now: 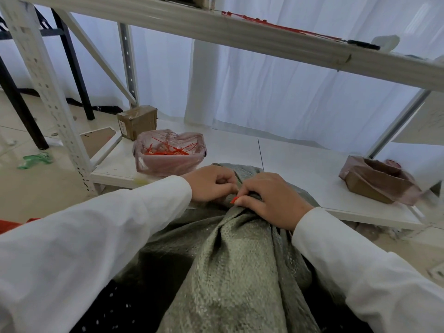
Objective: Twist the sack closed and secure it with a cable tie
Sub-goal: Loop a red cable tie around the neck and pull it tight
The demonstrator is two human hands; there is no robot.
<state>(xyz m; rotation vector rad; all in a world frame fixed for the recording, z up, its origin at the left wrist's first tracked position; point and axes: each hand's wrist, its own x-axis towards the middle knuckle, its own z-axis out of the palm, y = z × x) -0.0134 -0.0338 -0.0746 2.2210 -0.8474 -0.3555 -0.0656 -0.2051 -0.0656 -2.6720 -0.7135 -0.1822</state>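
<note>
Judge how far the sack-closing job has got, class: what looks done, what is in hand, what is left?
Done: the sack is gathered and twisted into a neck. In hand: the left hand and right hand pinch a red cable tie at that neck. Left: whether the tie is looped or locked is hidden, so cinching probably remains. Spare ties sit in the pink bag.

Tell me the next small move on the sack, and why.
Probably feed the tie's tail into its head and pull snug. Both hands, left hand and right hand, are pinched at the sack's twisted neck, and only a short red bit of tie shows between the fingers; whether it is already locked cannot be told.
</note>
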